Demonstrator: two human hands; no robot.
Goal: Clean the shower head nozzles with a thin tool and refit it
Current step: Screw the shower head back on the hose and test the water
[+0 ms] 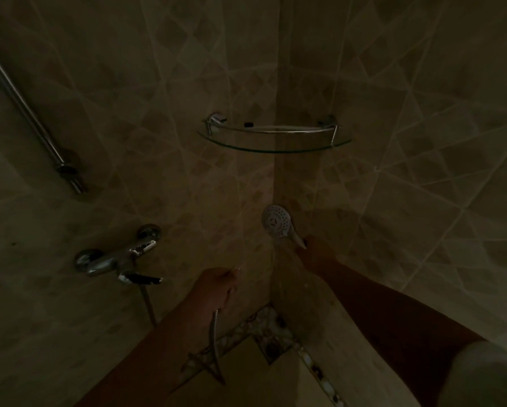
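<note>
Dim tiled shower corner. Far left, slanted chrome rail (26, 110); lower down, chrome mixer tap (117, 255) on the wall. Left hand (214, 289) curled round the end of the metal hose (213, 333), which hangs below the fist. Glass corner shelf (275, 148) above. Right hand (316, 251) gripping the handle of the white shower head (275, 221), nozzle face toward the camera, close to the wall corner; fingers seemingly wrapped, hard to make out in the dark.
</note>
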